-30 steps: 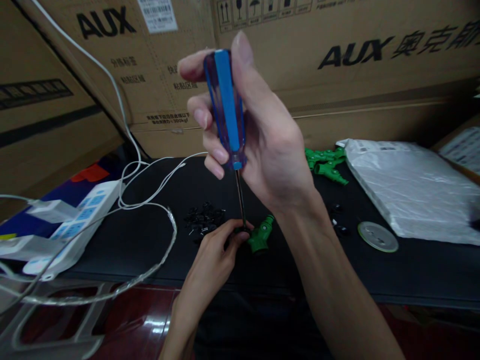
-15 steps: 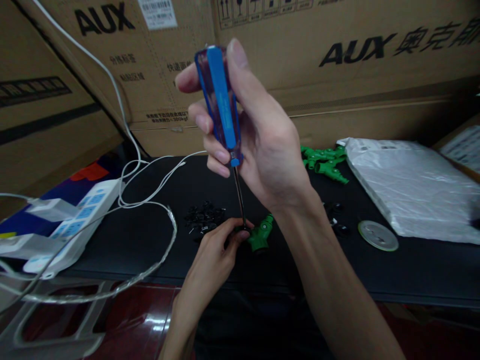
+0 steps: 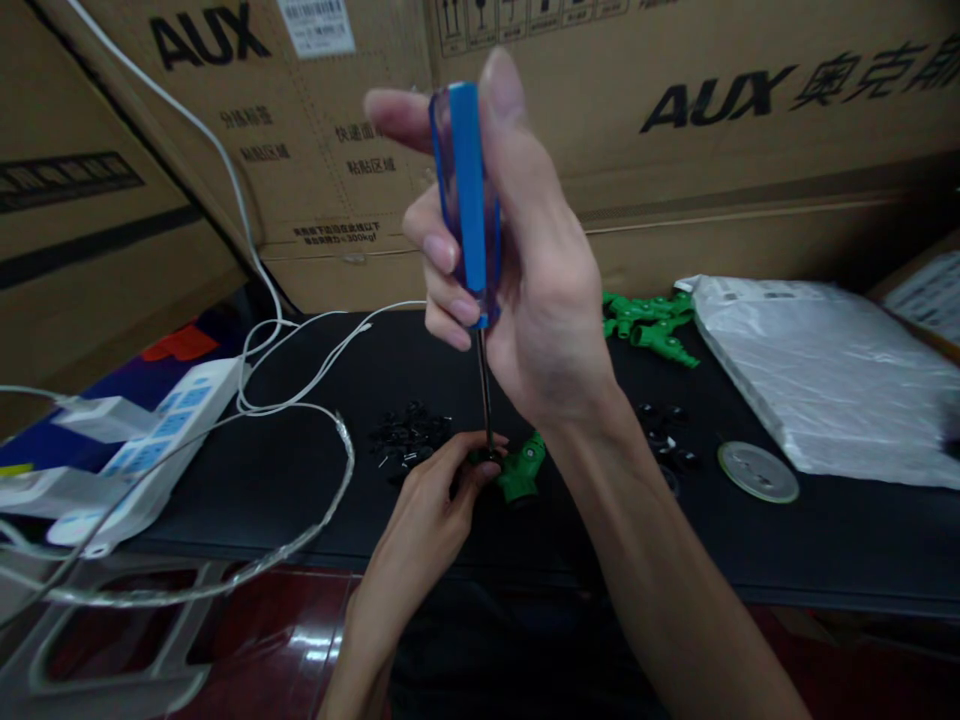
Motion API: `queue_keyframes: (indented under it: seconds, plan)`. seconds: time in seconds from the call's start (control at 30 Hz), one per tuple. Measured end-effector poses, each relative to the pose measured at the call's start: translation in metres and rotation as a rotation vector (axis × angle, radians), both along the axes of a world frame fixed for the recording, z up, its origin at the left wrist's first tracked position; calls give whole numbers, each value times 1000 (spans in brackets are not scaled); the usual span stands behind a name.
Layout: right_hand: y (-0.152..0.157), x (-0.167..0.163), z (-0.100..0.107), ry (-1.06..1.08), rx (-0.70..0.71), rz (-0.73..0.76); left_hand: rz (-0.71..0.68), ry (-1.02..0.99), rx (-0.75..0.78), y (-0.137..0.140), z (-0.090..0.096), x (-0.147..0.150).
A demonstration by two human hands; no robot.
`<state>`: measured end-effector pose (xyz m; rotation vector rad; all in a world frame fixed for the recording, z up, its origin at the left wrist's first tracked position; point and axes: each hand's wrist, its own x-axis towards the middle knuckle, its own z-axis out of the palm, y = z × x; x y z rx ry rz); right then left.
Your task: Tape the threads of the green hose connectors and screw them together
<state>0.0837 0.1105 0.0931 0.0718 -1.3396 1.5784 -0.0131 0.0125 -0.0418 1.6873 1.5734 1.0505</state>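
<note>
My right hand point(image 3: 525, 220) is closed around the blue handle of a screwdriver point(image 3: 469, 190), which stands nearly upright with its shaft pointing down. The shaft's tip meets a small black part on a green plastic Y-shaped fitting point(image 3: 519, 475). Down on the black tabletop, my left hand point(image 3: 439, 495) pinches that black part and the near end of the fitting between thumb and fingers. The exact spot under the tip is partly hidden by the fingers. Just left of it lies a pile of small black parts and screws point(image 3: 409, 435).
More green fittings point(image 3: 652, 325) lie at the back right, beside a white wrapped package point(image 3: 832, 370). A round clear disc point(image 3: 757, 472) and several black caps point(image 3: 667, 435) are nearer. A power strip point(image 3: 165, 440) and looped white cable point(image 3: 330, 370) occupy the left. Cardboard boxes point(image 3: 525, 160) wall the back.
My right hand has shifted a little right and turned, bringing the screwdriver closer to vertical. The tip stays at the same spot, and my left hand has barely moved.
</note>
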Motion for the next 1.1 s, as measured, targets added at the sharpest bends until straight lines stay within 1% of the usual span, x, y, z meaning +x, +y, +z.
queue_keyframes:
  seconds: [0.07,0.1,0.17,0.23,0.3,0.37,0.4,0.53,0.6,0.67,0.77,0.83,0.97,1.03,1.1]
  plan:
    - [-2,-4,-3,72,-36,-87,-7,12,9,0,1,0]
    - [-3,-6,-4,96,-35,-109,-10,13,4,1,1,0]
    - [-4,-6,-3,78,-23,-117,-10,3,-19,1,3,1]
    - [-2,-4,-1,5,-29,-96,-6,-11,-43,1,4,1]
    - [0,0,1,-29,-23,-44,-4,-20,-58,1,5,2]
    - [2,1,1,-8,6,16,-1,-18,-66,0,5,2]
    - [1,1,1,17,3,14,0,-14,-71,0,5,2]
    - [-3,-5,-1,68,-91,-151,-33,-15,-67,1,5,1]
    - [-4,-5,-1,43,-92,-182,-65,-29,-58,3,5,-1]
    - [-3,-3,0,14,-75,-162,-92,-34,-53,5,6,-2]
    - [0,1,0,-20,-22,-60,-113,-29,-49,9,8,-3]
    - [0,2,0,-16,5,-32,-110,-28,-53,10,8,-4]
    - [-5,-4,-1,67,-60,-192,-116,-63,-73,11,7,-3]
    - [-6,-6,0,76,-55,-201,-125,-96,-73,11,8,-2]
    - [-5,-6,1,62,-41,-173,-129,-128,-63,11,9,-2]
